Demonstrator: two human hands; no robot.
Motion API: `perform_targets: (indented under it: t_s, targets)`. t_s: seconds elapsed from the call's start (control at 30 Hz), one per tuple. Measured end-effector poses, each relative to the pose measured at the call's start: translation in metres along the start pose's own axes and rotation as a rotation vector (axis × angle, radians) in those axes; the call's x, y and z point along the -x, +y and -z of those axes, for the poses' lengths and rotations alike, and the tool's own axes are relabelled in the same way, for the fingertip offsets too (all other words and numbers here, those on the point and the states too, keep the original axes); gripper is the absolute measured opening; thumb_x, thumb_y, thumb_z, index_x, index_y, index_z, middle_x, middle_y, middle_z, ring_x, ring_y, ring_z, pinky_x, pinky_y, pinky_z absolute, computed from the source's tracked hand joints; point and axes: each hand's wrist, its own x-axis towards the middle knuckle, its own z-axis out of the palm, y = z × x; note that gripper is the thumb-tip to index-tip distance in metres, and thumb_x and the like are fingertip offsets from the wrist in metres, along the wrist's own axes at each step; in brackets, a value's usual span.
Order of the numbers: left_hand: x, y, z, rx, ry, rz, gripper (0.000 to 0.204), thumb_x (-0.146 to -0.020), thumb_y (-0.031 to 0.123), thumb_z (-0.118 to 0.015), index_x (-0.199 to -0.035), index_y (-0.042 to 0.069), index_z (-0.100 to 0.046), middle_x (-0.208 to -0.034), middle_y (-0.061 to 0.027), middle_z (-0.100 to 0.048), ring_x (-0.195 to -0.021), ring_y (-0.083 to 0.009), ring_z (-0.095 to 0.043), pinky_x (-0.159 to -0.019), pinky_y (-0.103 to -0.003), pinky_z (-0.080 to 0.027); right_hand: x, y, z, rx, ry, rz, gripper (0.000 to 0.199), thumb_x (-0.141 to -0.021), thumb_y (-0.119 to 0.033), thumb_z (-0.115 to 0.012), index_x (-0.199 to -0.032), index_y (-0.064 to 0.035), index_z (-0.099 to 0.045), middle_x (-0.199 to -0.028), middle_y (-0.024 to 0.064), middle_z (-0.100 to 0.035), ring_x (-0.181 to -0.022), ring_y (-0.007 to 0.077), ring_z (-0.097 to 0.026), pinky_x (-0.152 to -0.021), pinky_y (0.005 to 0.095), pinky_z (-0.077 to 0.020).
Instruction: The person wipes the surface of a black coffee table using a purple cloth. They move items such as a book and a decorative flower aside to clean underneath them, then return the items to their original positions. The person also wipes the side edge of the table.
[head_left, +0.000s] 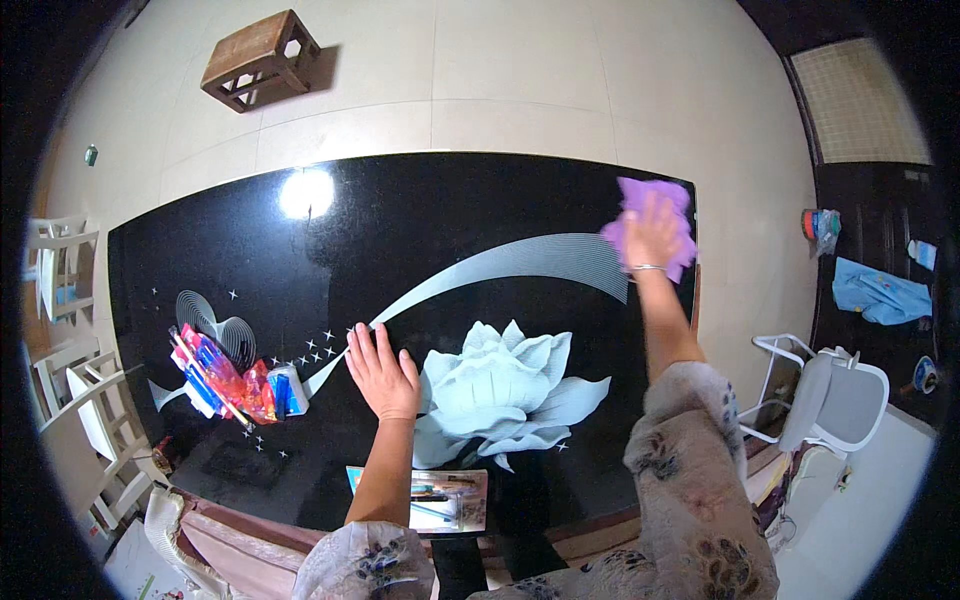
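At far left, white chairs (70,330) stand on the pale tiled floor (500,80) beside a black glass table (400,230) printed with a white flower and a sweeping band. Near the table's left end lies a heap of coloured packets and sticks (232,378). Beyond the table, upper left, a small wooden stool (260,60) sits on the floor. Left of centre, the left hand (381,372) lies palm down on the glass, fingers straight and held close together, thumb set slightly apart, holding nothing. At the table's near edge, just below this forearm, rests a flat printed box with pens (445,498). Toward the table's far right corner, the right hand (652,232) presses flat on a purple cloth (640,195), fingers extended and slightly spread over it; a thin bracelet circles the wrist. Off the table's right side stands a white chair (830,400), with a blue cloth (880,295) farther back.
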Motion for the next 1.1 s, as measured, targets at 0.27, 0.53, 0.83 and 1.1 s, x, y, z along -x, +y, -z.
perform_targets:
  t_s: [0.27,0.53,0.83,1.1]
  targets:
    - [-0.002,-0.006,-0.01,-0.022,0.059,-0.052,0.058,-0.088,0.025,-0.05,-0.141,0.005,-0.04,-0.151,-0.0196,-0.031,-0.141,-0.0377,-0.025,-0.115,-0.05,-0.017,0.171,-0.204,0.017,-0.186,-0.121,0.785,0.064,-0.09,-0.049,-0.049,-0.148,-0.0277,-0.032,-0.157,0.0129,-0.021,-0.143,0.0369,-0.02,-0.111,0.063,-0.01]
    - [0.0,-0.006,-0.007,0.003,0.097,-0.047,0.056,-0.089,0.025,-0.049,-0.14,0.005,-0.041,-0.15,-0.0192,-0.033,-0.141,-0.0377,-0.026,-0.114,-0.05,-0.019,0.101,-0.02,0.021,-0.066,-0.07,0.466,0.063,-0.091,-0.048,-0.049,-0.148,-0.0289,-0.031,-0.158,0.0103,-0.02,-0.143,0.0381,-0.018,-0.112,0.0628,-0.0094]
    - [0.004,-0.007,-0.01,-0.02,0.125,-0.074,0.054,-0.091,0.024,-0.048,-0.141,0.005,-0.04,-0.15,-0.0187,-0.033,-0.14,-0.0374,-0.026,-0.114,-0.049,-0.019,0.15,-0.043,0.02,-0.067,-0.116,0.342,0.069,-0.092,-0.052,-0.045,-0.152,-0.0282,-0.023,-0.159,0.012,-0.013,-0.144,0.039,-0.013,-0.112,0.0625,-0.0055]
    - [0.004,-0.016,-0.011,-0.044,0.165,-0.079,0.054,-0.091,0.025,-0.05,-0.141,0.008,-0.041,-0.148,-0.0182,-0.035,-0.14,-0.0361,-0.028,-0.114,-0.049,-0.021,0.218,0.043,0.046,-0.514,-0.005,0.397,0.069,-0.082,-0.032,-0.061,-0.142,-0.0065,-0.038,-0.146,0.0193,-0.036,-0.135,0.0388,-0.03,-0.112,0.0507,-0.0192]
